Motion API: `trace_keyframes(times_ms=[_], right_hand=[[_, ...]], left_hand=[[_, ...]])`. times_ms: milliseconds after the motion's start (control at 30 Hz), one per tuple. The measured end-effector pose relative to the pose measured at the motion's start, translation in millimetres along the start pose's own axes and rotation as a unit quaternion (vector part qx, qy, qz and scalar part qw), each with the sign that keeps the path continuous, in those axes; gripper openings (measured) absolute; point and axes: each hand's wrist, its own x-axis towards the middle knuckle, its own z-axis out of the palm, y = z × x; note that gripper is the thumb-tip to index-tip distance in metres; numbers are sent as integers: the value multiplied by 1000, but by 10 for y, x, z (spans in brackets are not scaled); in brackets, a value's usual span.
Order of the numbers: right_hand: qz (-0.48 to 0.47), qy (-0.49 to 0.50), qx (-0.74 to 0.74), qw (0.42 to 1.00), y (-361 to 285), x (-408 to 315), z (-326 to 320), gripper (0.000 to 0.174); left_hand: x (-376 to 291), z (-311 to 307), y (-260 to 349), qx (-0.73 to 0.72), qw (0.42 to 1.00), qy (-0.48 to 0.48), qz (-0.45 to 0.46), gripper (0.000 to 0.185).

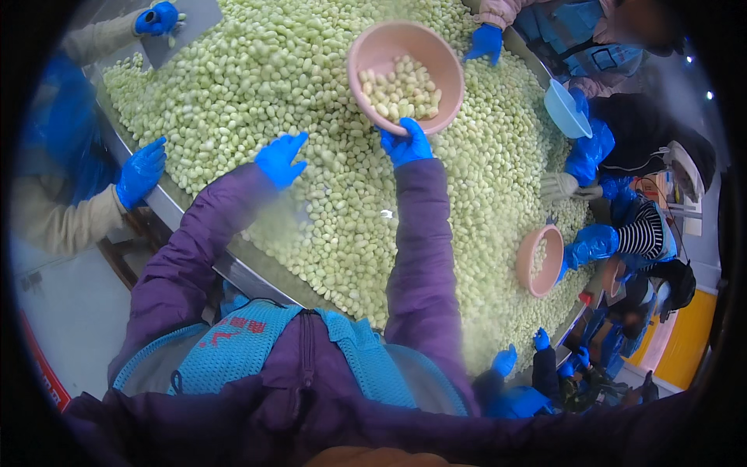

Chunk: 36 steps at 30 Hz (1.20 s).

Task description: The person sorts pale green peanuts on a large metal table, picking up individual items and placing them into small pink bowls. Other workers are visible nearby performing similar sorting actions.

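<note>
My right hand point(407, 146), in a blue glove, grips the near rim of a pink plastic bowl point(363, 64). The bowl is tilted towards me, and a cluster of pale oval fruits point(402, 87) lies in it. My left hand point(281, 159), also blue-gloved, is left of the bowl over the heap. Its fingers are apart and I see nothing in them. Under both hands spreads a thick layer of pale green oval fruits point(327, 192). A small white scrap point(386, 214) lies on them beside my right sleeve.
A metal table edge point(257, 277) runs before me. At left, a person's gloved hand point(141, 172) rests by the edge; another point(156, 18) is near a grey plate point(181, 29). Several people work at right, with a light-blue basin point(566, 110) and another pink bowl point(528, 262).
</note>
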Motion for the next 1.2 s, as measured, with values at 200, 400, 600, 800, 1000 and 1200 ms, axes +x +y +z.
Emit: trace_keyframes(times_ms=[200, 400, 600, 800, 1000, 1200], right_hand=[[-36, -11, -1, 999, -346, -400, -270, 38], [-53, 107, -13, 993, -576, -863, -816, 50], [-56, 106, 72, 990, -624, -938, -1147, 39], [-25, 32, 27, 999, -527, -458, -817, 49], [62, -63, -3, 996, -282, 395, 43, 50], [2, -36, -132, 991, 246, 758, 530, 54]], left_hand=[[962, -439, -407, 87, 970, 222, 38, 67], [1654, -363, -639, -103, 981, 155, 49, 65], [1886, -177, -528, -336, 939, 41, 70, 69], [1788, 187, -44, -335, 940, 19, 64, 69], [1386, 632, 752, -251, 967, 14, 53, 67], [899, 794, 1253, -346, 925, -64, 145, 66]])
